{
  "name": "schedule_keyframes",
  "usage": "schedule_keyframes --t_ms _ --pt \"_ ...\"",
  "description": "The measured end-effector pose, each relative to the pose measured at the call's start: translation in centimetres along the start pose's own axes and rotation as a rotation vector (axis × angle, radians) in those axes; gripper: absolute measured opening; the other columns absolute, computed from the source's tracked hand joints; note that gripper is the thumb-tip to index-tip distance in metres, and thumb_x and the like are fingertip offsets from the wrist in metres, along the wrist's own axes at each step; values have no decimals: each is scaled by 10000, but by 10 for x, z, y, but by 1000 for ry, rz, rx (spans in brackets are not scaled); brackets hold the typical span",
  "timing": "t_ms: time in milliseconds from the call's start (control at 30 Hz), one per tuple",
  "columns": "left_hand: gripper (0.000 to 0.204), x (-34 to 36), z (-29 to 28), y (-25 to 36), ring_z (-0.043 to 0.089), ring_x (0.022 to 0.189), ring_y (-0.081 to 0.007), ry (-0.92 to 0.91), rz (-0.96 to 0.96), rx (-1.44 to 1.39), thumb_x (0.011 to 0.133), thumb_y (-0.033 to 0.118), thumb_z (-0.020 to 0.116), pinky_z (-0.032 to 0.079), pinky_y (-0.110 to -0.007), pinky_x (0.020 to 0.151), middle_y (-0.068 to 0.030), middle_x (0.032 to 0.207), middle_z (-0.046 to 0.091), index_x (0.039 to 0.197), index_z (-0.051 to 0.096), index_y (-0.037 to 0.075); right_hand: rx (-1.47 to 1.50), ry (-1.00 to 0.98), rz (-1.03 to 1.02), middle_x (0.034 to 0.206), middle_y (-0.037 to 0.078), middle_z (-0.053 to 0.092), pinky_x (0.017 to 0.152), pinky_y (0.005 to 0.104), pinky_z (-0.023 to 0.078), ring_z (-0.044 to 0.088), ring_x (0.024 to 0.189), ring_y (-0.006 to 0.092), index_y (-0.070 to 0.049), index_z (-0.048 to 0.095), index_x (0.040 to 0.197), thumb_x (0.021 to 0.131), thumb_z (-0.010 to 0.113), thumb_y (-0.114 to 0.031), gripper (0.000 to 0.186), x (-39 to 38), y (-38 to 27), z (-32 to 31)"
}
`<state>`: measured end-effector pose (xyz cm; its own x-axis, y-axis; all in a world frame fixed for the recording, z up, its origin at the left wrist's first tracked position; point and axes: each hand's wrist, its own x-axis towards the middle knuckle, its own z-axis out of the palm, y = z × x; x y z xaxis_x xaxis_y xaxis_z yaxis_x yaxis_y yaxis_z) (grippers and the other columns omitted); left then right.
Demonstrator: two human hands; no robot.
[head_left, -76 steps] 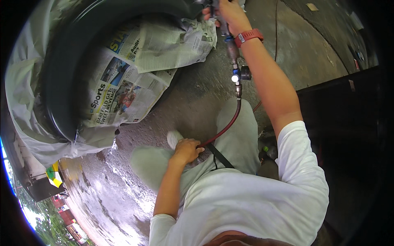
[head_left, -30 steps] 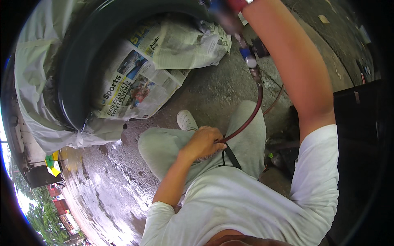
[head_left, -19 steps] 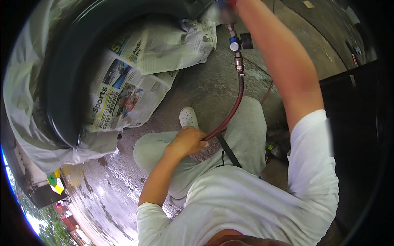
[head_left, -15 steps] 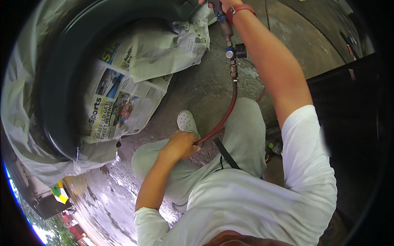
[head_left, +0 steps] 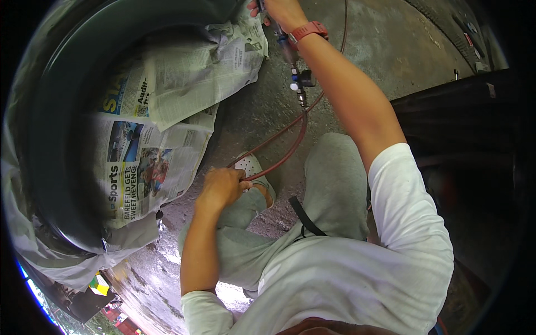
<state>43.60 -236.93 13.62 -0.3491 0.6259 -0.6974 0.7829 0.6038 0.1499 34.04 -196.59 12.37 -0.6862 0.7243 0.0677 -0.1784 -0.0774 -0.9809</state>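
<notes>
At the top edge my right hand (head_left: 283,14), with a red watch on its wrist, is closed around the handle of a spray gun (head_left: 288,51). The gun's head is cut off by the frame. Below the handle hangs a small regulator (head_left: 297,78) with a round black gauge, joined to a dark red air hose (head_left: 298,137). My left hand (head_left: 222,187) grips that hose near my left knee, and a second run of it comes out of the same hand. Left of the gun curves a glossy dark wheel arch (head_left: 42,128), its opening masked with newspaper (head_left: 195,84).
Thin plastic sheeting (head_left: 67,273) drapes around the arch's outer side. A white clog (head_left: 248,164) is on my foot on the rough concrete. To the right stands a dark panel (head_left: 446,106), with tools (head_left: 469,36) lying beyond it.
My right hand and the spray gun have shifted left along the arch. The left hand has moved a little up and left with the hose, and a second hose run now shows.
</notes>
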Motion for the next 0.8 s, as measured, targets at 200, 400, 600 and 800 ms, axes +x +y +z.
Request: schedule_keyframes --t_ms 200,400,600,800 --pt "328 6 -10 13 706 987 -404 -42 7 -149 955 378 697 520 -512 893 -196 960 747 1043 750 67 -71 77 -49 707 62 691 445 292 460 601 497 142 -61 697 952 1040 503 -598 578 17 11 -15" --pt "389 14 15 16 671 1023 -442 190 134 -226 948 253 716 519 -498 889 -267 1056 701 1262 601 54 -197 188 -102 762 71 730 596 343 553 683 607 195 -96 742 1109 1048 508 -562 525 1 93 -26" --pt "371 18 28 26 637 1076 -453 -25 168 -126 953 268 713 504 -519 916 -245 1039 660 1258 576 107 -65 -5 -72 783 43 745 598 305 516 645 606 127 -17 709 1057 1066 497 -511 537 -81 101 -4" --pt "341 21 31 22 681 1054 -414 -305 123 -152 973 308 676 511 -510 934 -231 1014 718 1250 678 109 29 -119 85 856 54 767 480 271 485 586 522 96 -27 688 1204 1073 446 -546 587 -89 97 1"
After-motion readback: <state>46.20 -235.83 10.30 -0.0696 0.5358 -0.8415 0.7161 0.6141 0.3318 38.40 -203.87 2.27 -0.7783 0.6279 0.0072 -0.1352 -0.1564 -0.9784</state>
